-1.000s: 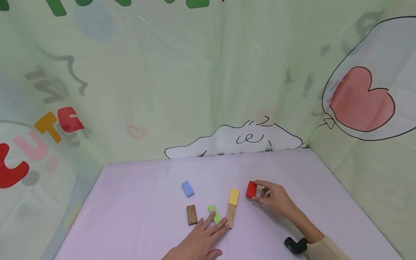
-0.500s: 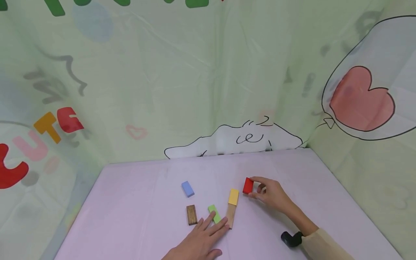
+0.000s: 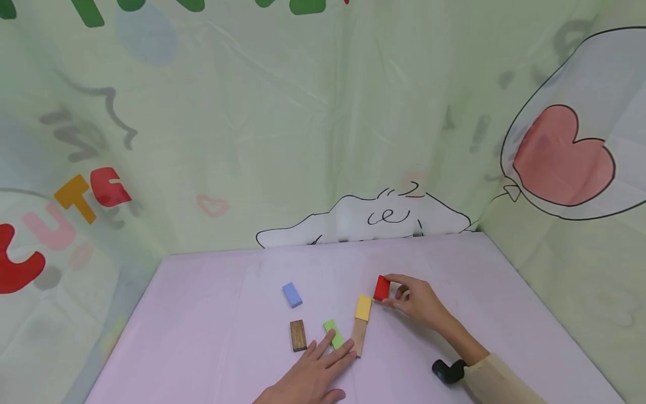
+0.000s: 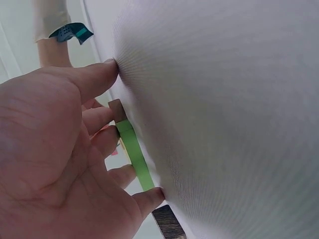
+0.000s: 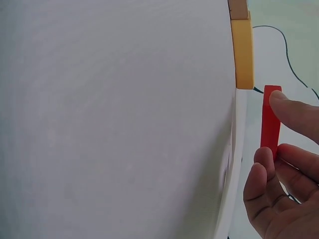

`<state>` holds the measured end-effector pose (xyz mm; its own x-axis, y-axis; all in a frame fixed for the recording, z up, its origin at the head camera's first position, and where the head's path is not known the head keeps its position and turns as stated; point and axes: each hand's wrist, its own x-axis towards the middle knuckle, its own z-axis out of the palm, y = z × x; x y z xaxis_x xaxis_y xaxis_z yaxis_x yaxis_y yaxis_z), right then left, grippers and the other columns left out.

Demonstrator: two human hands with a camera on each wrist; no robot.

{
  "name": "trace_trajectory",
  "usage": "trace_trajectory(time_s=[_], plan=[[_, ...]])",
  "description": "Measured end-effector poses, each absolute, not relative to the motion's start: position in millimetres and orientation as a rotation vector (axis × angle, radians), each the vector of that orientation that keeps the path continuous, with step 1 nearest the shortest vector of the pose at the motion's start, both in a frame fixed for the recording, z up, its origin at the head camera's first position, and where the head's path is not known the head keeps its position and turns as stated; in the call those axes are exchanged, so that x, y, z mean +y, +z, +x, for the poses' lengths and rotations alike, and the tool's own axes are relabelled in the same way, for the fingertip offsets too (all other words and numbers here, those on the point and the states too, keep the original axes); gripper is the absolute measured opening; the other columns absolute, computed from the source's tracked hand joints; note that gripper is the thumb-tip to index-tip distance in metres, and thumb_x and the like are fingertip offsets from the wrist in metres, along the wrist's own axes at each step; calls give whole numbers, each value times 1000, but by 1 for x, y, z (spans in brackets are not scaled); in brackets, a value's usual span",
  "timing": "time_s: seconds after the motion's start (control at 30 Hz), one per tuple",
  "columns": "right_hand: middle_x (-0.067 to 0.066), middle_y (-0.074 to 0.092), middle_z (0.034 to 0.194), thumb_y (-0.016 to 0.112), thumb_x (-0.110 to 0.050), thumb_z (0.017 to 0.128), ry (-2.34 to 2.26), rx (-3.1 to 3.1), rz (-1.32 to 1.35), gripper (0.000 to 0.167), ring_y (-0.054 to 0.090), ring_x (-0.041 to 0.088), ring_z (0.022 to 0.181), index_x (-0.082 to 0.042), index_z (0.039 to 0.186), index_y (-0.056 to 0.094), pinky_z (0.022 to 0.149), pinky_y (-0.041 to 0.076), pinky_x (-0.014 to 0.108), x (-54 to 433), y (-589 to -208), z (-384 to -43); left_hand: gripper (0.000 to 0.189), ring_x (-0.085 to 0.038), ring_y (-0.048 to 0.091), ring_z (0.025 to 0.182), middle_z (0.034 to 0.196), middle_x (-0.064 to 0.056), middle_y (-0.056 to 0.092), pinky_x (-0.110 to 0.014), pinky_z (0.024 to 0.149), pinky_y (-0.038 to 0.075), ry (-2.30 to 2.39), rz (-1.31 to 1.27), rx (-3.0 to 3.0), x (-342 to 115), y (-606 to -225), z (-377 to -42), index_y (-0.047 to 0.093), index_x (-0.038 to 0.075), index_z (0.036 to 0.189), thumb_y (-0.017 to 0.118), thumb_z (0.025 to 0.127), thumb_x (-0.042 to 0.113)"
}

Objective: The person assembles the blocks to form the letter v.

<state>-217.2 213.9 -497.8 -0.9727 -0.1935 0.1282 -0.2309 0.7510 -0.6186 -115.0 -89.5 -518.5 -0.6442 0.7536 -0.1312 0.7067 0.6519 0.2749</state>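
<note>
My right hand [image 3: 416, 303] pinches a red block [image 3: 382, 288] between thumb and fingers, just right of the yellow block [image 3: 363, 308]. In the right wrist view the red block [image 5: 270, 122] stands off from the yellow block [image 5: 243, 55]. The yellow block lies end to end with a light wooden block [image 3: 359, 336], forming a slightly bent row. My left hand [image 3: 313, 373] rests on the table with fingers spread, fingertips at the light green block [image 3: 333, 333] and the lower end of the wooden block. Its fingers are fairly straight in the left wrist view, beside the green block [image 4: 135, 155].
A dark brown block [image 3: 298, 335] lies left of the green one, near the left fingers. Farther back is a blue block [image 3: 291, 294]. A black wrist camera [image 3: 448, 372] sits at the right sleeve. A printed curtain [image 3: 282, 129] stands behind the table [image 3: 202, 314].
My right hand has carried the red block a short way left and slightly back, closer to the yellow block. My left hand and the other blocks have stayed in place.
</note>
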Motion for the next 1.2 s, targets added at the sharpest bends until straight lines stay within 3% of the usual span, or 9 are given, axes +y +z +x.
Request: trace_trajectory(time_s=[0.5, 1.2], plan=[[11, 73, 95, 90, -13, 83, 1046, -2843, 414, 57, 60, 11, 79, -1, 135, 69, 63, 49, 19, 209, -502, -223, 70, -34, 23, 166, 179, 9, 22, -61, 121, 42, 267, 1188, 2642, -90, -514, -113, 28, 27, 169, 43, 109, 59], [5, 69, 89, 87, -14, 87, 1063, -2903, 414, 57, 58, 14, 79, -4, 139, 67, 62, 46, 20, 198, -503, -235, 71, -32, 18, 167, 180, 12, 17, -62, 124, 38, 293, 1141, 2602, -89, -518, -115, 23, 30, 170, 40, 109, 62]])
